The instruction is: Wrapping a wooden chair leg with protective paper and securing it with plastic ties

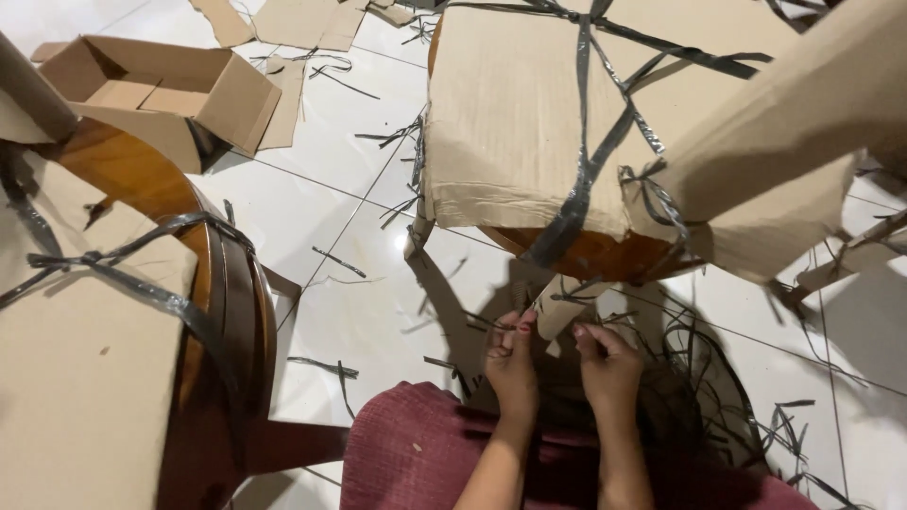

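My left hand [511,354] and my right hand [607,359] are low in the middle of the view, close together under a wooden chair [595,253] wrapped in brown cardboard [515,104] and bound with dark plastic strapping [590,161]. Both hands pinch at the cardboard-wrapped chair leg [559,304] and the thin straps around it. The left thumb and fingers are closed on the leg's wrapping edge. The right fingers are curled on a strap or the wrapping beside it; which one I cannot tell. My lap in dark red cloth [425,453] lies below.
A second wrapped wooden chair [113,312] stands at the left. An open cardboard box [161,90] lies at the far left on the white tiled floor [312,189]. Cut strap pieces [737,397] and cardboard scraps [283,24] litter the floor.
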